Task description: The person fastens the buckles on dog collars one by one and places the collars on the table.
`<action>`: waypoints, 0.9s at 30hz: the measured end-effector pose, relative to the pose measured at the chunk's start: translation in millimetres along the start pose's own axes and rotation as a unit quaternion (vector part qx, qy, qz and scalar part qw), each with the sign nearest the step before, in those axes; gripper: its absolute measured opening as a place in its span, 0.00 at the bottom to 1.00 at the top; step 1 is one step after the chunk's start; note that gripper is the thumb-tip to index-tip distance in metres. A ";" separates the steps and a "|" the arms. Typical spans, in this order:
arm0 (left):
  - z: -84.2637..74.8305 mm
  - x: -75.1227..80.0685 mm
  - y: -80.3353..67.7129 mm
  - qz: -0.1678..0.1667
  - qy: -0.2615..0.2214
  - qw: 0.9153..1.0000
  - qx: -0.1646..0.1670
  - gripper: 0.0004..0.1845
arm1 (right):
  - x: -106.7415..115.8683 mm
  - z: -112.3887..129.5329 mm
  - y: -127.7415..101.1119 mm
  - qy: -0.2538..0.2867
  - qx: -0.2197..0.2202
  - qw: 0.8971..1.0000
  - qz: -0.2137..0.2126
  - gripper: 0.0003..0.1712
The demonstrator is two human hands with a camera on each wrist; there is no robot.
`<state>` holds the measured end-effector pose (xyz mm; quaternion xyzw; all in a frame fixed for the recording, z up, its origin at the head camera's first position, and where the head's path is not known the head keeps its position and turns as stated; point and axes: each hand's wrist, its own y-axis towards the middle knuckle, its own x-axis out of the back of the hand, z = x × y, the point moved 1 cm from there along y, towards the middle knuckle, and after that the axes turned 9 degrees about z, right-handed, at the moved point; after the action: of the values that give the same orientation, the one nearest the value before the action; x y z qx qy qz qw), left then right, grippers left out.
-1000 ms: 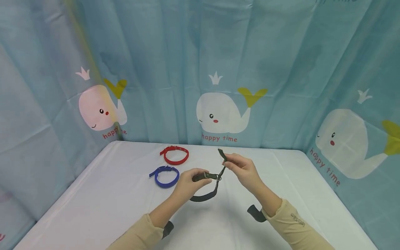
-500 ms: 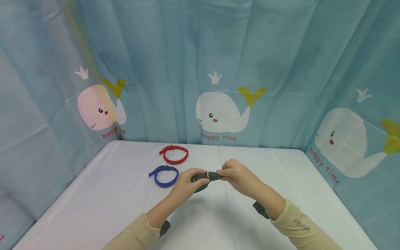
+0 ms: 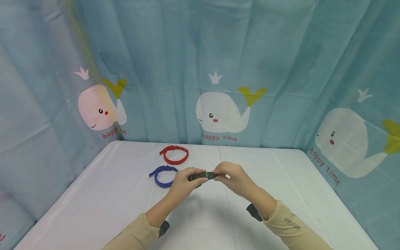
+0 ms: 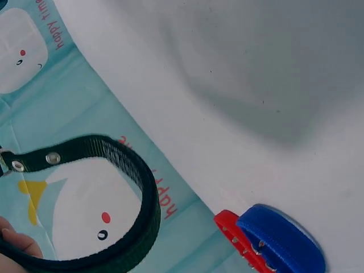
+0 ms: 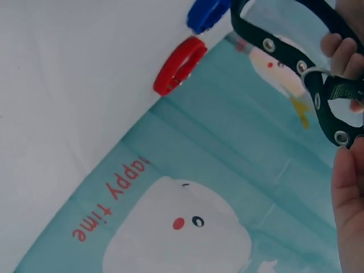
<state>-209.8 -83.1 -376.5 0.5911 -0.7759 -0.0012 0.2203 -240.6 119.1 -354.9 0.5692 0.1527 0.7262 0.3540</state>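
Now | black collar (image 3: 201, 176): webbing loop, metal eyelets, ring | left hand (image 3: 184, 183) pinches it | right hand (image 3: 232, 178) pinches it

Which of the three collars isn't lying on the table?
The black collar. The left hand and the right hand hold it up between them, while the blue collar and the red collar lie flat on the white table.
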 end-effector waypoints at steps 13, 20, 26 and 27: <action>1.1 1.5 0.0 -0.024 -0.025 0.999 0.028 0.11 | -6.3 -8.5 -5.3 0.139 -0.175 0.975 0.006 0.10; -0.1 -2.8 3.5 -0.002 -0.017 1.000 0.026 0.11 | -14.8 -10.9 -5.0 0.162 -0.157 0.974 -0.003 0.09; -1.3 -1.3 4.2 -0.017 -0.013 1.000 0.021 0.09 | -12.9 -12.6 -10.8 0.144 -0.186 0.969 -0.073 0.08; -0.5 -0.6 3.4 -0.018 -0.012 1.000 0.022 0.09 | -11.9 -12.8 -10.3 0.134 -0.181 0.971 -0.082 0.08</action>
<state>-212.7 -81.4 -375.4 0.6099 -0.7675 0.0048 0.1973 -247.8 120.5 -373.8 0.3788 0.1108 0.7798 0.4859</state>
